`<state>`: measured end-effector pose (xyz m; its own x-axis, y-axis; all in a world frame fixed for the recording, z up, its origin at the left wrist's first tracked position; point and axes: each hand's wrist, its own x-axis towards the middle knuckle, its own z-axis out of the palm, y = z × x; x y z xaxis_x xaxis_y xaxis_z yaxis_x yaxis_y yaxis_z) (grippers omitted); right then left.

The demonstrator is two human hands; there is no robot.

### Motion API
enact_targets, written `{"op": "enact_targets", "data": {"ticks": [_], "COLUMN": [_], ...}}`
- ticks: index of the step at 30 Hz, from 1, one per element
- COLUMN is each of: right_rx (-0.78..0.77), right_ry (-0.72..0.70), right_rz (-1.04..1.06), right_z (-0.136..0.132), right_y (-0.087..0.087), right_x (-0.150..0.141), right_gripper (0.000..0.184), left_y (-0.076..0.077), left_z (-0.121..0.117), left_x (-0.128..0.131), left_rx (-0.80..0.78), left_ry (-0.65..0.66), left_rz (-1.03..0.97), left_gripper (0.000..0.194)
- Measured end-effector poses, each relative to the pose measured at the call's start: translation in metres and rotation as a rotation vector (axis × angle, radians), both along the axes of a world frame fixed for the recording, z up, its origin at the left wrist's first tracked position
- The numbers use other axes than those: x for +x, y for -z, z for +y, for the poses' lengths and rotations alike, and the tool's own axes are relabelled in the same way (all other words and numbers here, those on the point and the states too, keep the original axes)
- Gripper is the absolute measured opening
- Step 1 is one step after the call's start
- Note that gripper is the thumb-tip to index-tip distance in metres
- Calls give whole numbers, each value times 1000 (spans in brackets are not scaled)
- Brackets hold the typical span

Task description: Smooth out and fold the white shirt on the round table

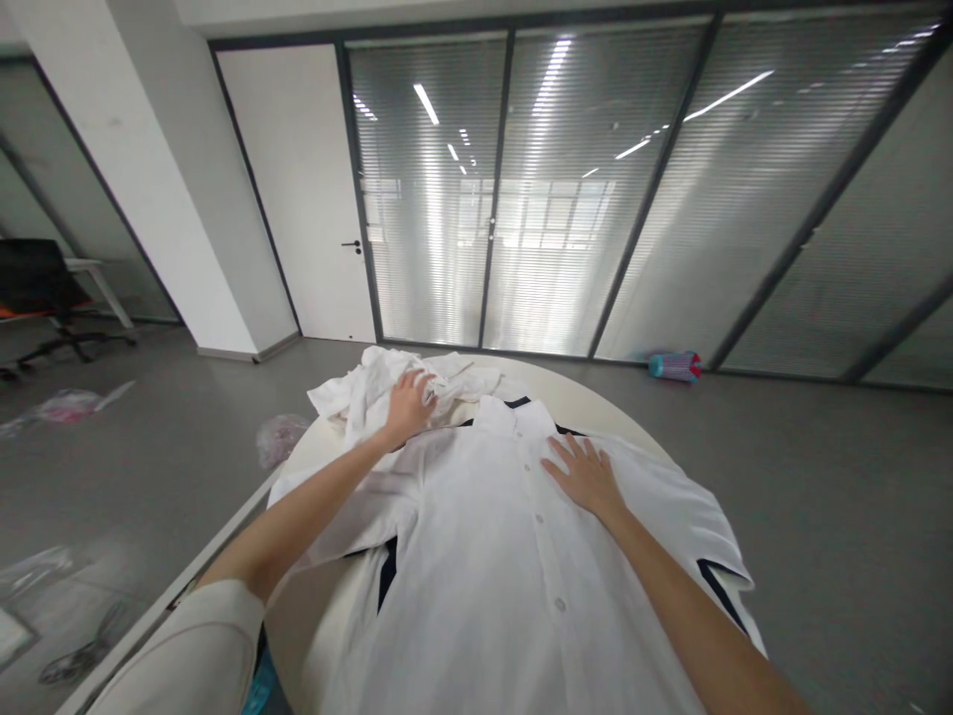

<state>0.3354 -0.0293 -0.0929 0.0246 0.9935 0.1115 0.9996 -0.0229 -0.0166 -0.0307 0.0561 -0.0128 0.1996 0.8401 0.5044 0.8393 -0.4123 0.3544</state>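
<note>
Off to the far left a black office chair can be seen, and a crumpled plastic bag is left on the floor just beside the round white table. The left hand is laid on a bunched pile of white cloth at the table's far edge, fingers curled into it. Whether anything is actually pinched can't really be told from this angle. The white button-up shirt is spread front-up across the table, collar away from the camera, and the right hand is pressed flat on its right shoulder area, fingers spread. The fabric looks light, thin and floppy, so it'd probably be best taken at shoulder seams or collar. A blue-and-pink thing sits by the glass wall.
</note>
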Motion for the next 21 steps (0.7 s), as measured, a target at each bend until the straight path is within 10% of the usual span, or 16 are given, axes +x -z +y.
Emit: {"op": "enact_targets", "data": {"ticks": [4,12,17,21], "right_rx": [13,31,122,352], "right_ry": [-2,-10,-8,-74], "right_rz": [-12,8,53,371], "right_z": [-2,-1,-6,-13], "right_y": [-4,-2,-5,-22], "right_x": [-1,-1,-1,-13], "right_gripper": [68,66,61,58], "left_y": [-37,-63,-80,-63], "left_z": [33,30,-5,-76], "left_x": [-63,-83,-37,5], "left_rx": [-31,-79,25,25], "left_ry": [-413,-364,-154,378], "left_rz": [-221,-263,-236,-18], "left_gripper": [52,25,20,19]}}
